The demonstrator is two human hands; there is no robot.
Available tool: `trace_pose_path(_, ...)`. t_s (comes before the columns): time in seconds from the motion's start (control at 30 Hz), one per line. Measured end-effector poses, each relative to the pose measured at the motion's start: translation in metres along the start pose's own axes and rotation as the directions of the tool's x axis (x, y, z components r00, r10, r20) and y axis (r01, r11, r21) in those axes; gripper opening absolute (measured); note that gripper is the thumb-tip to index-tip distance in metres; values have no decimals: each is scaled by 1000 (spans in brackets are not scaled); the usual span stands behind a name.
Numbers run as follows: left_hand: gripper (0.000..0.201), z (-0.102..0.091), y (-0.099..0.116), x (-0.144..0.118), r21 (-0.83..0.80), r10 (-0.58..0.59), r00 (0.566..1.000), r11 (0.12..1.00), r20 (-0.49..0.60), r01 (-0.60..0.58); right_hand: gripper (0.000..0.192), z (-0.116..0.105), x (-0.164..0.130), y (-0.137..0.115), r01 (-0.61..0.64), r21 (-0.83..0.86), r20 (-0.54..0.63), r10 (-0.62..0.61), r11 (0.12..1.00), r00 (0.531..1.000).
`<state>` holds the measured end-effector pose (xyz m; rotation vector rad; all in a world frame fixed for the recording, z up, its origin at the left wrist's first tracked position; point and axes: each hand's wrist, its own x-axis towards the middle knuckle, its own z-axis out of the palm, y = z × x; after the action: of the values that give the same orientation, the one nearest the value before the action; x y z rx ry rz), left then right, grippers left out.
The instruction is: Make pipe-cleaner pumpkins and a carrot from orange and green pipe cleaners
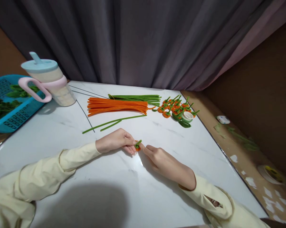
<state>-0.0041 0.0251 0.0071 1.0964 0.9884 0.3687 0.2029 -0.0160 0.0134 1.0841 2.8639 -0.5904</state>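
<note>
A small orange pipe-cleaner pumpkin (pixel 137 148) with a green stem is pinched in the fingertips of my left hand (pixel 120 140), just above the tabletop. From the other side, my right hand (pixel 158 156) meets it with the index finger at the stem and the other fingers curled in; its thumb is mostly hidden. Beyond the hands lie two loose green pipe cleaners (pixel 114 122), one long and one short. Behind them are a bundle of orange pipe cleaners (pixel 116 106) and a bundle of green pipe cleaners (pixel 135 98).
Several finished pumpkins (pixel 166 114) cluster at the back right, beside a white tape roll (pixel 187 116) and coiled green pieces (pixel 185 124). At left stand a lidded tumbler (pixel 58 84) and a blue basket (pixel 16 118) holding green items. Paper scraps (pixel 268 192) lie right of the white table (pixel 105 190).
</note>
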Motion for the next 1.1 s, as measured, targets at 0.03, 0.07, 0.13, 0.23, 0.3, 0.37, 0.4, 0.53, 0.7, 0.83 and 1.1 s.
trace_pose_path(0.03, 37, 1, -1, 0, 0, 3, 1000, 1000, -12, -3, 63, 0, -1, 2, 10, 13, -5, -10, 1000, 1000)
trace_pose_path(0.07, 36, 2, -1, -1, 3, 6, 1000, 1000, -17, -6, 63, 0, -2, 5, 21, 29, -13, -21, 999, 1000)
trace_pose_path(0.13, 35, 4, -1, -2, 10, 18, 1000, 1000, -9, -18, 63, -1, -5, 10, 26, 70, -29, -24, 997, 999)
trace_pose_path(0.23, 36, 7, -2, -2, 19, 45, 999, 999, 11, -45, 57, -4, -9, 12, -40, 199, -36, 48, 979, 998)
trace_pose_path(0.3, 35, 9, -4, -3, 47, 71, 997, 996, -7, -70, 53, -8, -9, 7, -152, 408, 19, 158, 900, 987)
trace_pose_path(0.37, 33, 13, -6, -4, 96, 109, 993, 990, -44, -104, 53, -11, -9, -2, -291, 659, 134, 272, 694, 953)
trace_pose_path(0.4, 32, 14, -7, -5, 126, 133, 989, 984, -64, -125, 52, -13, -9, -6, -340, 753, 193, 306, 564, 932)
trace_pose_path(0.53, 25, 20, -9, -11, 244, 260, 954, 944, -146, -220, 45, -16, -13, -4, -350, 842, 205, 356, 411, 912)
trace_pose_path(0.7, 28, 19, -2, -17, 190, 238, 965, 958, -108, -215, 18, -5, -21, 23, -314, 270, -250, 381, 910, 890)
trace_pose_path(0.83, 31, 11, 7, -17, 8, 68, 998, 998, 4, -68, 19, 5, -16, 36, -239, -164, -299, 182, 957, 937)
trace_pose_path(1.1, 27, 1, 4, -14, -142, 8, 998, 990, 56, 0, 21, -2, -4, 33, 50, -165, -509, -129, 985, 851)
